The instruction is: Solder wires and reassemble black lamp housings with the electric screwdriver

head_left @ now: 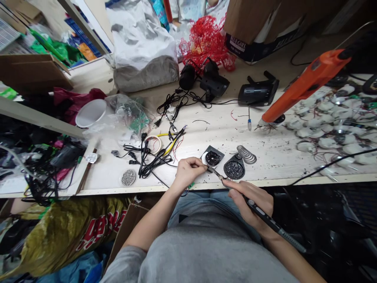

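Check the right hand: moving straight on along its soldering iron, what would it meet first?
Probably the thin metal piece pinched in the left hand, just past the tip of the soldering iron held by the right hand; depth is unclear.

Bench (218,131) bare beyond black disc (234,169); cables (150,157) crowd left.

Coil (246,154) behind disc (234,169), perhaps touching; cables (153,157) left.

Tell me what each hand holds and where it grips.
The right hand grips the black soldering iron pen-style on its front grip. The left hand pinches one end of a thin metal piece, too small to identify.
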Demonstrator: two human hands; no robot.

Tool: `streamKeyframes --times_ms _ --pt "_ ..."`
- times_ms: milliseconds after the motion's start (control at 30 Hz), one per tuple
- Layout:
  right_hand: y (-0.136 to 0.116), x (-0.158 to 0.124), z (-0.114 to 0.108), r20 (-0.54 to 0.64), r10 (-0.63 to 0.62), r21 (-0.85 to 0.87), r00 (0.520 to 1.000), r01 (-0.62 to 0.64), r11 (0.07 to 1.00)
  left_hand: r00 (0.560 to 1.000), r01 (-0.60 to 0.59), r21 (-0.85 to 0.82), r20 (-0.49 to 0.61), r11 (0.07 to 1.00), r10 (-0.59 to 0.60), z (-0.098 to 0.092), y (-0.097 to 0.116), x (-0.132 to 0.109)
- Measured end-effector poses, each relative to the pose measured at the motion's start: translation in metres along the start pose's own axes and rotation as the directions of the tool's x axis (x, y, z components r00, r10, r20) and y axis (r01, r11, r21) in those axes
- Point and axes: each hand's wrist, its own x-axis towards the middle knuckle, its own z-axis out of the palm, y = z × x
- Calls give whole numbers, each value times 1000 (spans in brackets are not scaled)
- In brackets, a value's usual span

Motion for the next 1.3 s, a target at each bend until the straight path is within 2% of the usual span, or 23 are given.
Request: streamKeyframes --times_ms 333,567,833,1067,1300 --pt "-9 0 -12 -8 8 4 1000 -8 1000 1000 -8 4 -16 1000 8 1 1 0" --pt "-9 -1 -12 24 -14 4 1000 14 1000 1000 -13 111 5 994 12 -10 4 -6" --pt "-7 -5 -10 11 -13 11 1000 13 1000 999 -42 44 5 998 42 -19 3 -6" --pt "-9 -4 -12 18 -9 6 1000 9 1000 995 -59 33 79 998 56 -23 8 -8" --pt "-11 -6 -12 30 23 -10 999 -23 1000 998 -48 90 44 995 44 -18 4 -6"
